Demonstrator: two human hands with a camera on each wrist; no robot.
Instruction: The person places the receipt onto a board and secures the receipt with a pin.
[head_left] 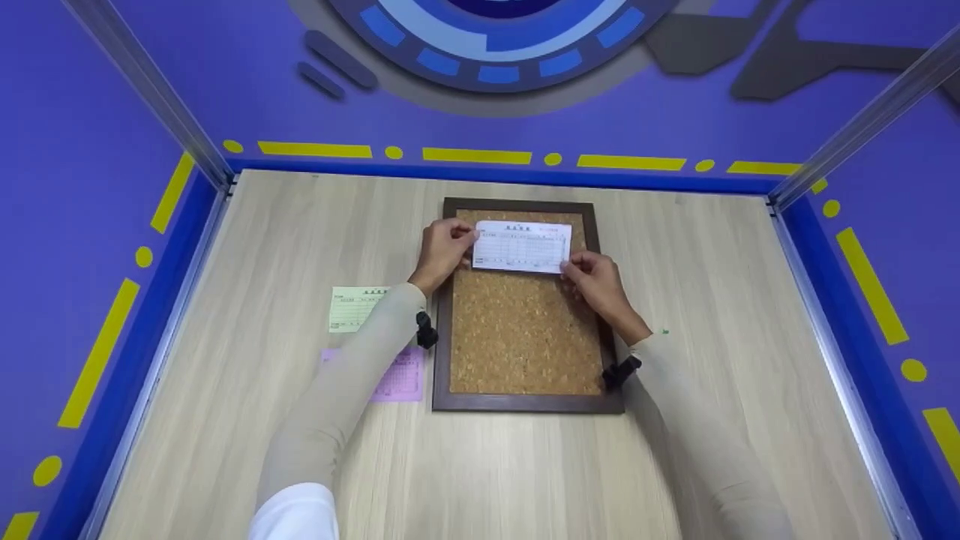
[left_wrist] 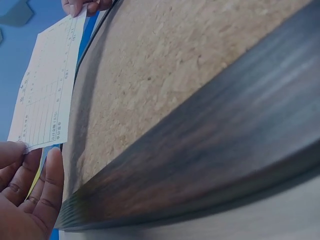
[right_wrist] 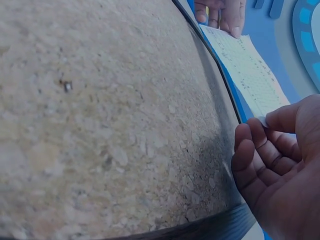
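Note:
A white printed form slip point(head_left: 521, 246) is held over the upper part of a cork board point(head_left: 525, 337) with a dark brown frame. My left hand point(head_left: 444, 251) pinches the slip's left edge between thumb and fingers. At its lower right corner, my right hand point(head_left: 598, 281) pinches it the same way. Both wrist views show a gap between the slip point(left_wrist: 47, 82) and the cork surface point(right_wrist: 115, 125). In the right wrist view, the thumb of the right hand point(right_wrist: 285, 155) presses on the slip's near corner.
Left of the board, a green form slip point(head_left: 349, 311) and a pink form slip point(head_left: 401, 375) lie on the light wood table point(head_left: 517, 472), partly covered by the left sleeve point(head_left: 352, 382). Blue panels point(head_left: 375, 112) with yellow markings surround the table at the back and sides.

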